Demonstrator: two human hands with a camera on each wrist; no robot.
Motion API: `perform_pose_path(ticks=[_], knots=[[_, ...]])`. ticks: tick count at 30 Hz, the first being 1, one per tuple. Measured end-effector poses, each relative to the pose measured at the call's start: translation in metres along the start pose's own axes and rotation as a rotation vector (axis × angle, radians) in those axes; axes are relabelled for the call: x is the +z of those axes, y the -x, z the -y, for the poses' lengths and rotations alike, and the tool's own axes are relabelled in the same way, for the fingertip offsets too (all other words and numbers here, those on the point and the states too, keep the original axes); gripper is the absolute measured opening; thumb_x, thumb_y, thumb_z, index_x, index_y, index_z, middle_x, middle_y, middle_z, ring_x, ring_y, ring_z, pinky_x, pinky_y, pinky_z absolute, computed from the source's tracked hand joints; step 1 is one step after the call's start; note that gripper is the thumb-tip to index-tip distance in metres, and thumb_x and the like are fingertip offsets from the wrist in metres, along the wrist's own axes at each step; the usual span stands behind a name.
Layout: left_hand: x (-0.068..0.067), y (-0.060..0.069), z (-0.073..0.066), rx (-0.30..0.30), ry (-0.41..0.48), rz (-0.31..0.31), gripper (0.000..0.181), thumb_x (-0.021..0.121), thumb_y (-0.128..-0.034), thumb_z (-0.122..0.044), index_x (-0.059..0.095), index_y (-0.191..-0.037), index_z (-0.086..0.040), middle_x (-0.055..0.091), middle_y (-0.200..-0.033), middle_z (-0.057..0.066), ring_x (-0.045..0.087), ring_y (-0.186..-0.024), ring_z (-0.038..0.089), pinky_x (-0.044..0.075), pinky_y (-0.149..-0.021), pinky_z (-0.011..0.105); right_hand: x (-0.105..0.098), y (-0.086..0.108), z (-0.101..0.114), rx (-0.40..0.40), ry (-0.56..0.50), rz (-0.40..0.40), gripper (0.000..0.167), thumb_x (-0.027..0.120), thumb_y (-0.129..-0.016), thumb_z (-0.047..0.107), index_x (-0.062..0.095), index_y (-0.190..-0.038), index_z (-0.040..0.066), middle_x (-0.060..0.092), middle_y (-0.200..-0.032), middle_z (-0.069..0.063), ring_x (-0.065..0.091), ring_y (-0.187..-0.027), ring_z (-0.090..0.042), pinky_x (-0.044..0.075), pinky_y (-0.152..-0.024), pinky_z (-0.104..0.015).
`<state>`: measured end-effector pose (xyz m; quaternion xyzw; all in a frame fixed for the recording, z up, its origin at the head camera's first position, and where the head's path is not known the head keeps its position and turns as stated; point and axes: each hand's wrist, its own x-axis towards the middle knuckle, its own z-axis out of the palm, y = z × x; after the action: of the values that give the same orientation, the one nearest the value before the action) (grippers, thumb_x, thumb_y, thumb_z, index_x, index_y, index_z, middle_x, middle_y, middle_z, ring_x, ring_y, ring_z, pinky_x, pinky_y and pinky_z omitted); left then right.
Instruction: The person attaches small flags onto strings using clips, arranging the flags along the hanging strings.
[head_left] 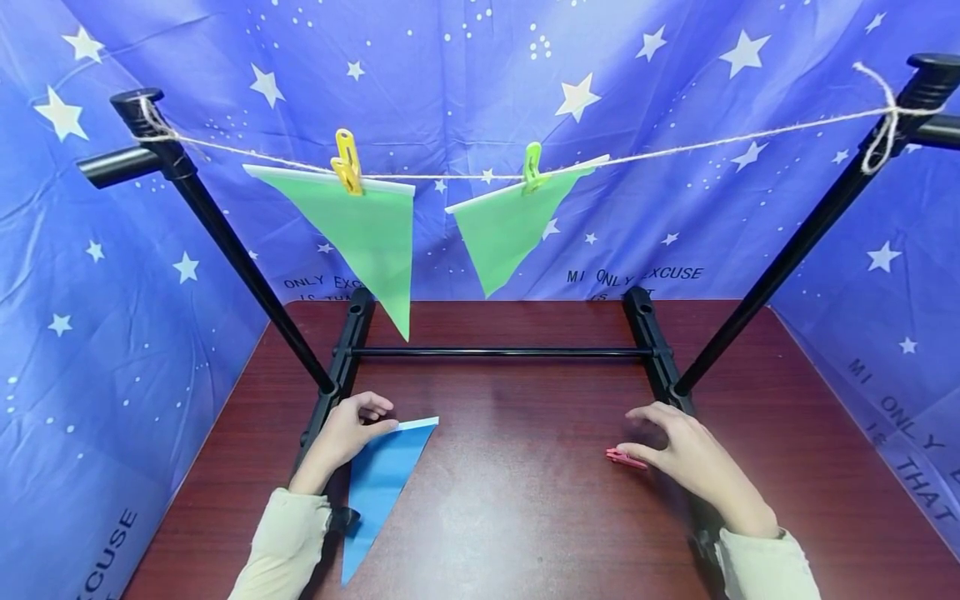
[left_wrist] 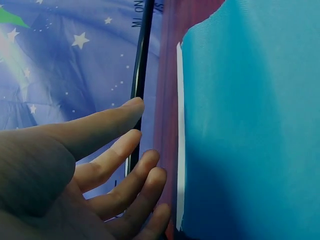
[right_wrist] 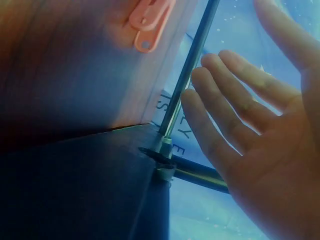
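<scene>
Lying on the dark red table (head_left: 510,508), the blue pennant (head_left: 390,475) points its tip toward the person, with its white top strip (head_left: 417,423) at the far end. Just beside that strip is the left hand (head_left: 352,429), its fingers loosely bent and spread; the left wrist view shows a gap between fingertips and cloth, so it has hold of nothing. Well apart, across the table, a red clothespin (head_left: 626,459) lies near the right hand (head_left: 690,454), whose thumb stands away from extended fingers, likewise gripping nothing. Both wrists come out of pale sleeves (head_left: 288,533). Beyond them rises a black stand (head_left: 255,275), with a string (head_left: 720,138) tied between its two uprights. On the string hang two green pennants (head_left: 375,233), the left one held by a yellow clothespin (head_left: 347,162), the right one, tilted, by a green clothespin (head_left: 532,169). Behind everything hangs a blue-violet star-printed cloth (head_left: 480,75).
</scene>
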<state>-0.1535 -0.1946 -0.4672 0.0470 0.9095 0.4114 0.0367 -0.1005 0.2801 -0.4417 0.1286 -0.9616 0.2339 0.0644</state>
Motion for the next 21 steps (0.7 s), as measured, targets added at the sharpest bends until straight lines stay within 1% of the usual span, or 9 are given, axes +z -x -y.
perform_pose_path(ticks=[5,10,12,18,21], knots=[[0.004,0.000,0.002,-0.017,-0.015,-0.003,0.020,0.077,-0.0857,-0.015,0.070,-0.102,-0.006,0.069,-0.095,0.007,0.063,-0.090,0.021,0.051,-0.080,0.036,0.003,0.000,-0.002,0.012,-0.012,0.032,0.049,0.083,-0.077,0.044,0.069,-0.108,0.009,0.069,-0.097,0.001,0.066,-0.087,-0.016,0.053,-0.076,-0.040],[0.008,0.000,0.003,-0.031,-0.036,-0.005,0.019,0.078,-0.0852,-0.014,0.070,-0.101,-0.006,0.069,-0.096,0.007,0.063,-0.092,0.021,0.051,-0.081,0.037,0.007,0.000,-0.005,-0.021,-0.034,0.047,0.046,0.086,-0.075,0.039,0.070,-0.105,0.008,0.066,-0.094,0.003,0.063,-0.083,-0.013,0.052,-0.072,-0.032],[0.009,0.000,0.004,-0.044,-0.050,-0.003,0.019,0.078,-0.0844,-0.013,0.070,-0.101,-0.006,0.069,-0.096,0.007,0.063,-0.092,0.022,0.050,-0.081,0.039,0.009,0.000,-0.007,-0.034,-0.045,0.056,0.045,0.087,-0.074,0.036,0.070,-0.104,0.008,0.066,-0.094,0.002,0.062,-0.082,-0.013,0.052,-0.071,-0.032],[0.011,0.001,0.005,-0.073,-0.095,0.014,0.020,0.080,-0.0812,-0.009,0.070,-0.099,-0.008,0.067,-0.097,0.006,0.061,-0.094,0.023,0.049,-0.086,0.045,0.012,0.001,-0.008,-0.019,-0.050,0.115,0.045,0.089,-0.072,0.033,0.070,-0.104,0.008,0.062,-0.090,0.005,0.060,-0.081,-0.012,0.051,-0.071,-0.030],[0.012,0.002,0.005,-0.078,-0.104,0.017,0.020,0.080,-0.0803,-0.007,0.070,-0.098,-0.008,0.066,-0.097,0.007,0.061,-0.094,0.024,0.048,-0.086,0.046,0.013,0.001,-0.009,-0.040,-0.045,0.123,0.044,0.090,-0.070,0.030,0.070,-0.102,0.008,0.061,-0.088,0.006,0.059,-0.080,-0.011,0.050,-0.070,-0.029]])
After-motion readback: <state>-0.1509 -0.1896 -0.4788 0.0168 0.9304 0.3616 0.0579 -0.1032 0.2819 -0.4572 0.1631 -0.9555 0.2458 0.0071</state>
